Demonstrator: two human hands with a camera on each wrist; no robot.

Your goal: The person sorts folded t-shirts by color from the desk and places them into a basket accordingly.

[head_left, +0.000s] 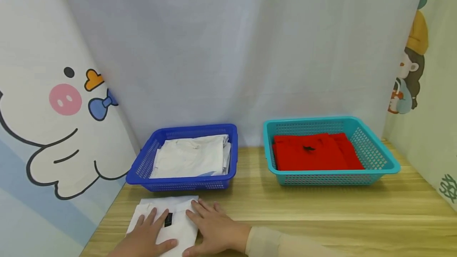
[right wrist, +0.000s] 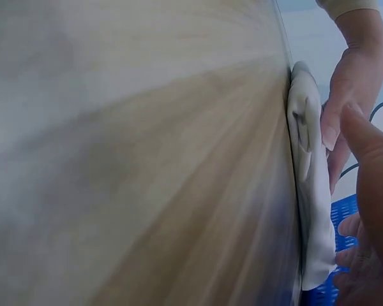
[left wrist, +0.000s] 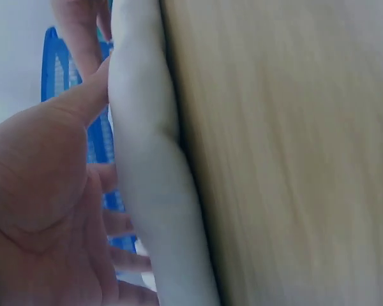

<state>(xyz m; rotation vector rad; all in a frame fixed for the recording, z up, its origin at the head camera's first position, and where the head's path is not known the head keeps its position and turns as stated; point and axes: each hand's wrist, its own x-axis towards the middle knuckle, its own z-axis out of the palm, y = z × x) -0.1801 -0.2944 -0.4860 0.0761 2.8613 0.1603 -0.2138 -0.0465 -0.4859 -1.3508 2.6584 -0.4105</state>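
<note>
A folded white garment [head_left: 182,229] with a small black label [head_left: 168,219] lies on the table at the front left. My left hand [head_left: 146,235] rests on its left part, fingers spread and nearly straight. On its right edge lies my right hand [head_left: 216,227], fingers extended across the top. Seen from the left wrist, the folded garment [left wrist: 150,153] forms a thick layered edge on the wood, with the left palm [left wrist: 45,191] beside it. In the right wrist view the garment [right wrist: 313,185] shows its folded side, and both hands touch its upper face.
Behind the garment stands a dark blue basket [head_left: 189,185] holding folded white clothes [head_left: 192,156]. A turquoise basket [head_left: 328,172] with folded red clothes [head_left: 314,152] is at the back right. The wooden table [head_left: 321,217] meets a grey curtain [head_left: 250,50] at the back.
</note>
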